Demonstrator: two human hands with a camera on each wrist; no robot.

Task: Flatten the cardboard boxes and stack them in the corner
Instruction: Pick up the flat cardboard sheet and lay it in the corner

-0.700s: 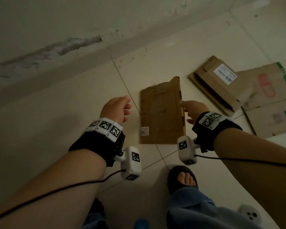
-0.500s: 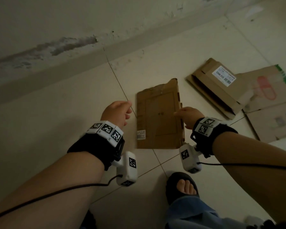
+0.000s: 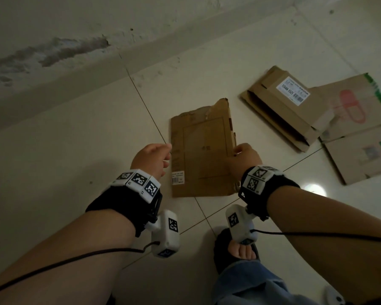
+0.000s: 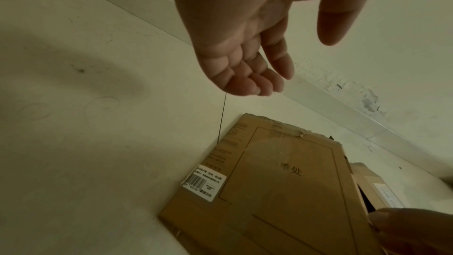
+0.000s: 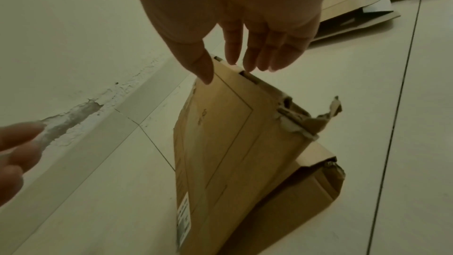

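Head view: a brown box (image 3: 204,150) with a torn far edge lies on the tiled floor (image 3: 75,150) near the wall; more cardboard (image 3: 279,106) to its right bears a label reading "12V4A 5525". The left hand (image 3: 151,160) hovers at its left edge, the right hand (image 3: 245,158) at its right edge.

Left wrist view: fingers (image 4: 247,79) loosely curled, empty; a barcode sticker (image 4: 204,182) and the printed character "处".

Right wrist view: thumb and straight fingertips (image 5: 255,59) touch the box's raised edge.
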